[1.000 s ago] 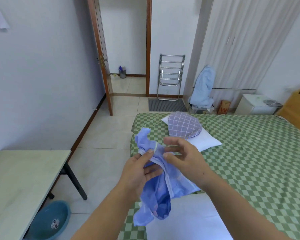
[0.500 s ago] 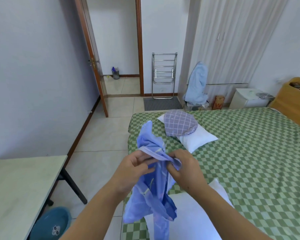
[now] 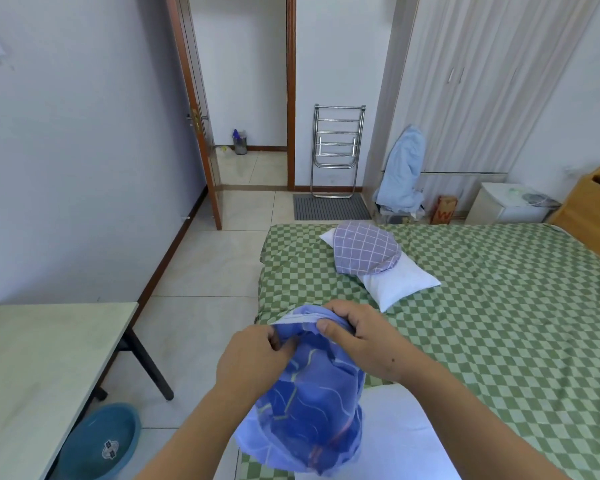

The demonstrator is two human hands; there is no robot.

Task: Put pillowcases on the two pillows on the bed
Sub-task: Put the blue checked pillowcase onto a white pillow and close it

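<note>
- Head view: your left hand [image 3: 253,362] has its fingers curled around the top edge of the blue pillowcase [image 3: 309,403], thumb and fingers gripping the cloth.
- Your right hand [image 3: 357,337] pinches the same top edge just beside the left hand, with the thumb pressed on the folded hem and the fingers wrapped over the far side.
- The blue pillowcase hangs bunched below both hands, in front of the near corner of the bed [image 3: 499,323].
- A bare white pillow [image 3: 406,438] lies on the bed directly below your forearms, partly hidden by the hanging pillowcase.
- A second white pillow [image 3: 395,285] lies further up the bed, well apart from your hands.
- A checked purple pillowcase [image 3: 364,247] rests crumpled on top of that second pillow, covering its far end.
- A pale table [image 3: 42,358] stands to your left, with a blue basin [image 3: 97,441] on the floor under it.
</note>
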